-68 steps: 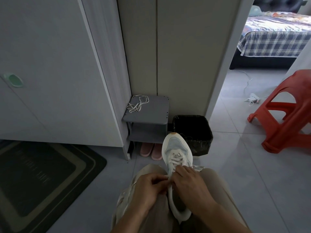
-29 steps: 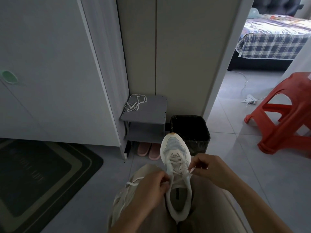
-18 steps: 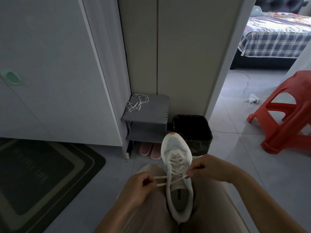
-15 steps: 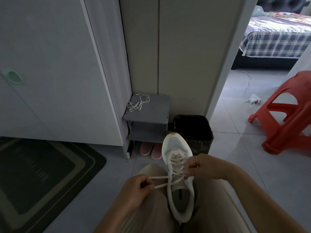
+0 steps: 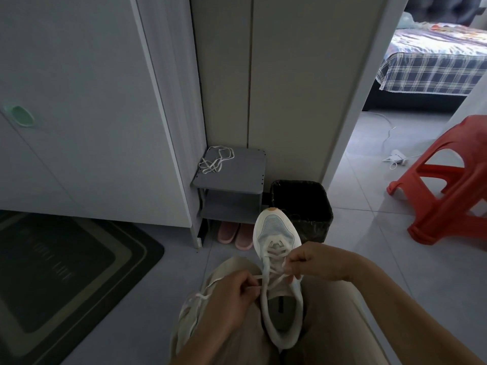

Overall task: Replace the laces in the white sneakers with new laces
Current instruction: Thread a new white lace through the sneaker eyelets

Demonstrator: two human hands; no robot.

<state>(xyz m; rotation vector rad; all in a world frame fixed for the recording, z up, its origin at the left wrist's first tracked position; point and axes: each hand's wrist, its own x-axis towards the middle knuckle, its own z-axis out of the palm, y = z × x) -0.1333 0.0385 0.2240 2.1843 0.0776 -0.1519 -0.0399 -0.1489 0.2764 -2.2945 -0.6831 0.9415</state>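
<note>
A white sneaker (image 5: 276, 230) lies between my knees on my lap, toe pointing away, with a white lace (image 5: 272, 272) crossed through its eyelets. My left hand (image 5: 232, 293) pinches the lace's left end beside the shoe's left edge. My right hand (image 5: 313, 262) pinches the right end just over the shoe's right side. A second sneaker (image 5: 188, 312) lies partly hidden under my left forearm by my left thigh. A loose bundle of white laces (image 5: 216, 160) rests on the small grey shelf (image 5: 237, 172).
A black bin (image 5: 303, 206) stands behind the sneaker's toe. Pink slippers (image 5: 234, 233) sit under the shelf. A red plastic stool (image 5: 448, 185) is at the right, a dark doormat (image 5: 66, 272) at the left, a white cabinet door beyond it.
My hands first worked close together over the shoe, then drew apart pulling the lace ends sideways. Now both have come back in toward the shoe, the left one most.
</note>
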